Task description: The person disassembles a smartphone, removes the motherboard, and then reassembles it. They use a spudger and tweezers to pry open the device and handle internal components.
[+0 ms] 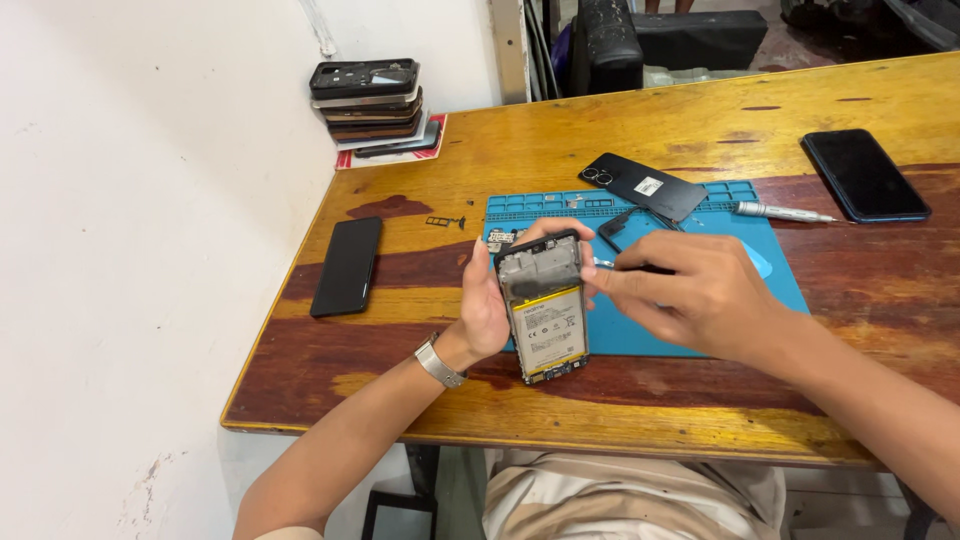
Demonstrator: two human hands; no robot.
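Observation:
My left hand (487, 305) grips an opened phone (545, 312) upright over the blue work mat (700, 215); its back is off and a pale battery and a grey metal frame show. My right hand (690, 290) is closed around a thin dark tool (606, 263) whose metal tip touches the phone's upper right edge. Behind the hands, the removed black back cover (645, 185) lies on the mat's far edge. A silver wristband sits on my left wrist.
The wooden table (600, 400) holds a black phone (347, 265) at left, another black phone (864, 174) at far right, a silver screwdriver (780, 211) on the mat's right, a small card tray (445, 221), and a stack of phones (372, 105) by the white wall.

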